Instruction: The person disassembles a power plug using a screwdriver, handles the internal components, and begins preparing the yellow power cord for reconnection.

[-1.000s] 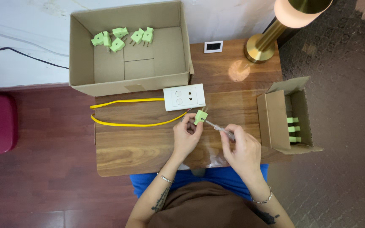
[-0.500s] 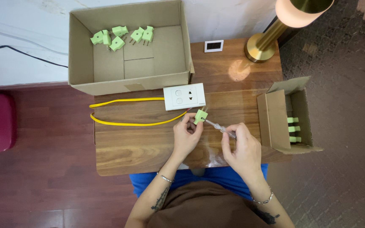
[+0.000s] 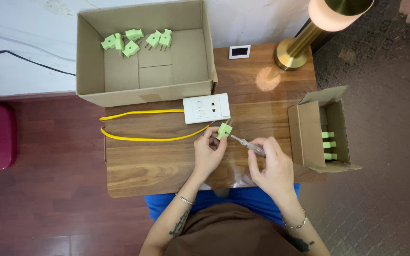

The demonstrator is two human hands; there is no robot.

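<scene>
Green plug (image 3: 223, 130) held over the tabletop (image 3: 148, 166), screwdriver (image 3: 247, 143) tip at it.
Left hand (image 3: 208, 152) pinches the plug just below the white socket plate (image 3: 206, 108) (yellow cable (image 3: 138, 137) attached); right hand (image 3: 274, 166) is closed on the screwdriver handle. More green plugs (image 3: 136, 40) in the large cardboard box (image 3: 91, 71).

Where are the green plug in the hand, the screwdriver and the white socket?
green plug (image 3: 223, 130), head view, middle of its body.
screwdriver (image 3: 247, 144), head view, on its clear handle.
white socket (image 3: 206, 108), head view, middle of its face.
</scene>
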